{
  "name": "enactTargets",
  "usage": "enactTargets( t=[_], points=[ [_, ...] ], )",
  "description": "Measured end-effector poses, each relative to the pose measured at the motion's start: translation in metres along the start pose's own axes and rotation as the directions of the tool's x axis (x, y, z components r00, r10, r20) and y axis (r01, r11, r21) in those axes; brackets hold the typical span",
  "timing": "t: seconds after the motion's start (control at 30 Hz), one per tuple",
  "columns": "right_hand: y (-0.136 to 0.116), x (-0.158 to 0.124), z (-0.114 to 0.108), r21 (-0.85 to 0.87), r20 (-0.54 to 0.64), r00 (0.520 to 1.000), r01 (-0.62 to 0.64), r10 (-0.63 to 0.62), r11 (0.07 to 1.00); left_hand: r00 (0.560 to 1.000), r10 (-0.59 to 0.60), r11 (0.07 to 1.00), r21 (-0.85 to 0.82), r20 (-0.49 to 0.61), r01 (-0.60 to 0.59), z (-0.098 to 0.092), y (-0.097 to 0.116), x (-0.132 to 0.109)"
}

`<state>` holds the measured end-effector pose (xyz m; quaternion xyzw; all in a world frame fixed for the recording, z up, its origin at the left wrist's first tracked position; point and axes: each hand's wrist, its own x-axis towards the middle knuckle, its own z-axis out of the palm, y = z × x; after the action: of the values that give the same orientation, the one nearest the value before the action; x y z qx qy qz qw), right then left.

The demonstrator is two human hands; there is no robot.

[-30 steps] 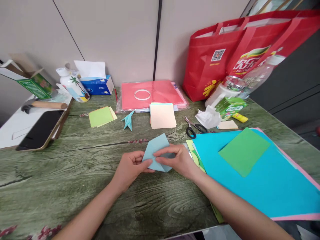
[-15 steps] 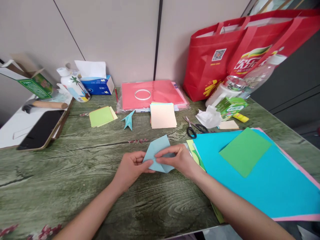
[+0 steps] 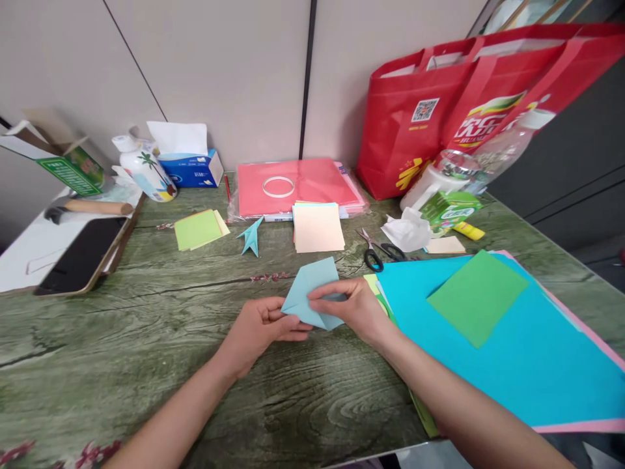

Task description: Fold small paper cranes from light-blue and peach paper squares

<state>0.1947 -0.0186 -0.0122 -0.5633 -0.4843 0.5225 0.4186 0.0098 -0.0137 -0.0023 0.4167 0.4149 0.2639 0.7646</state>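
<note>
A partly folded light blue paper (image 3: 311, 284) is held just above the green wood-grain table (image 3: 146, 365), near the middle. My left hand (image 3: 256, 329) grips its lower left corner with curled fingers. My right hand (image 3: 354, 309) pinches the right side of the paper between thumb and fingers. Both forearms reach in from the bottom edge.
A finished blue paper crane (image 3: 251, 236), a stack of square papers (image 3: 318, 226), green notes (image 3: 198, 229) and scissors (image 3: 378, 251) lie behind. Large cyan sheets (image 3: 512, 352) with a green square (image 3: 476, 294) cover the right. A red bag (image 3: 439, 111) and a phone (image 3: 78, 254) stand farther off.
The blue paper has shifted slightly right and turned, its top point now higher. My left hand has slid to the lower left corner; my right hand keeps its pinch.
</note>
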Motion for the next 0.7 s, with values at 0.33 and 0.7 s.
enactTargets(
  t=[0.33, 0.7],
  points=[
    [0.0000, -0.0007, 0.0010, 0.024, 0.002, 1.000, 0.004, -0.004, 1.000, 0.999, -0.030, 0.996, -0.081, -0.014, 0.029, 0.0014, 0.0019, -0.0008],
    [0.0004, -0.0003, -0.0002, 0.021, -0.006, 1.000, 0.002, -0.002, 1.000, 1.000, -0.026, 0.998, -0.056, -0.004, 0.026, -0.0005, 0.0031, -0.0004]
  ],
)
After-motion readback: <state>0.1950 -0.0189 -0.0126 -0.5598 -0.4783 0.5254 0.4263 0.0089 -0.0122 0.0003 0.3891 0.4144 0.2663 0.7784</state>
